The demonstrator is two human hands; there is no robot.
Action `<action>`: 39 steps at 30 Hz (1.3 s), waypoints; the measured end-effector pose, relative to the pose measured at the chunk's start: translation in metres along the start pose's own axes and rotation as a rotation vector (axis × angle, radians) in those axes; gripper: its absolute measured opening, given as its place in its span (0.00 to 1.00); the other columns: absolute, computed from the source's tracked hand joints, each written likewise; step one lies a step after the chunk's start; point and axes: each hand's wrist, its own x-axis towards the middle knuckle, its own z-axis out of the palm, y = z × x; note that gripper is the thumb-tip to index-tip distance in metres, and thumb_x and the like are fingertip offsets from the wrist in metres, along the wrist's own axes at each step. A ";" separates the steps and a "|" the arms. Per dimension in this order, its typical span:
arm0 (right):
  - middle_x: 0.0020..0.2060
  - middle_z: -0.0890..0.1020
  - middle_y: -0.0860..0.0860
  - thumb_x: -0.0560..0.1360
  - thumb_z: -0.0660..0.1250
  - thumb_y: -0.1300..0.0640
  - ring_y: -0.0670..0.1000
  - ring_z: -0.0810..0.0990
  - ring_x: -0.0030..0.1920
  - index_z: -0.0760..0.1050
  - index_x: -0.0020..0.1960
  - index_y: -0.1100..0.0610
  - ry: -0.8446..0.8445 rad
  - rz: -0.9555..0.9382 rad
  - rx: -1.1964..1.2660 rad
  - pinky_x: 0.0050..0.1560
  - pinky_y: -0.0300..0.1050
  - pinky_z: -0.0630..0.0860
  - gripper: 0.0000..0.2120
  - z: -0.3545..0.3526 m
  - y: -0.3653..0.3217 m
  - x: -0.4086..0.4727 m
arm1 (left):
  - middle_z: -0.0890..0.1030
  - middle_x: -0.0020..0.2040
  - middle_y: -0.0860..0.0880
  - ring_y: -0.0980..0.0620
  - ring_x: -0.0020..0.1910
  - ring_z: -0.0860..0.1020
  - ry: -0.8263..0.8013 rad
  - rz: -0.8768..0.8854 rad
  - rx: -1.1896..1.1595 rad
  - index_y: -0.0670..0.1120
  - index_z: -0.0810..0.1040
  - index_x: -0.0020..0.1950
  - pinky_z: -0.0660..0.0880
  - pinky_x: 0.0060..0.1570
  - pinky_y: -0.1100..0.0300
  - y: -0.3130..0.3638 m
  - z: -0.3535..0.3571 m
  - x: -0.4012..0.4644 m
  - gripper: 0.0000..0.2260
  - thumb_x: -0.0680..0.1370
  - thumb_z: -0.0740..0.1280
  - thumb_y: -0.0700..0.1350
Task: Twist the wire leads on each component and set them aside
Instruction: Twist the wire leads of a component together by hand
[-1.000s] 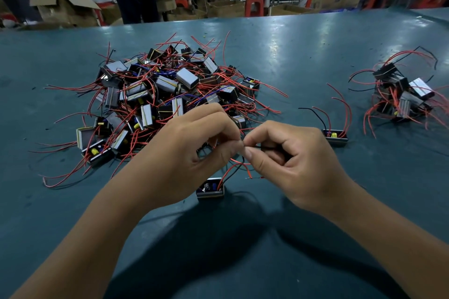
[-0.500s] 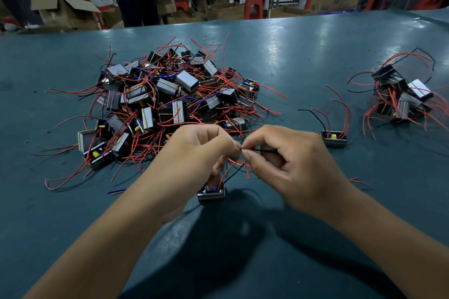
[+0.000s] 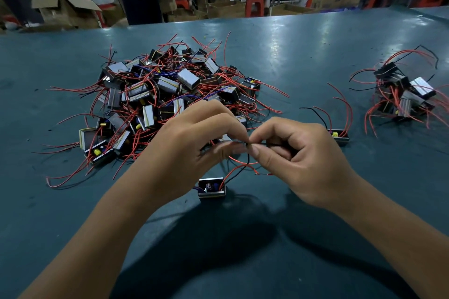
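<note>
Teal table [image 3: 303, 39] fills my view, with people, red stools and cardboard boxes [image 3: 65, 11] along its far edge. My left hand [image 3: 192, 145] and right hand [image 3: 301, 160] meet over the near middle, fingertips almost touching, each pinching the black lead [image 3: 247, 155] between thumb and forefinger. That lead, with a red lead [image 3: 230, 172] beside it, runs down to the component [image 3: 211, 188], which sits on the table just below my hands. Far left lies the big pile [image 3: 170, 94] of components, a tangle of red wires. To the right one single unit [image 3: 339, 135] sits alone, near my right hand, and farther right is a small pile [image 3: 405, 94].
</note>
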 end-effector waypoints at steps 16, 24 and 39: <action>0.35 0.74 0.41 0.77 0.68 0.60 0.36 0.71 0.36 0.81 0.49 0.59 0.045 -0.231 -0.403 0.40 0.27 0.65 0.04 -0.001 -0.004 -0.001 | 0.75 0.30 0.54 0.60 0.29 0.68 -0.104 -0.421 -0.390 0.44 0.81 0.41 0.63 0.31 0.69 0.017 -0.002 0.000 0.09 0.79 0.71 0.48; 0.26 0.69 0.43 0.77 0.69 0.59 0.42 0.64 0.27 0.79 0.45 0.57 0.005 -0.079 -0.166 0.31 0.30 0.61 0.03 0.000 -0.004 0.000 | 0.73 0.28 0.50 0.56 0.25 0.69 -0.070 -0.820 -0.824 0.47 0.80 0.35 0.64 0.25 0.66 0.023 0.002 -0.001 0.09 0.75 0.73 0.47; 0.25 0.63 0.41 0.77 0.69 0.58 0.42 0.59 0.27 0.77 0.44 0.53 -0.083 0.115 0.151 0.30 0.32 0.60 0.03 -0.003 -0.006 0.000 | 0.78 0.49 0.51 0.56 0.49 0.77 -0.021 -0.039 -0.008 0.45 0.85 0.51 0.72 0.48 0.62 0.004 -0.006 -0.001 0.06 0.77 0.73 0.45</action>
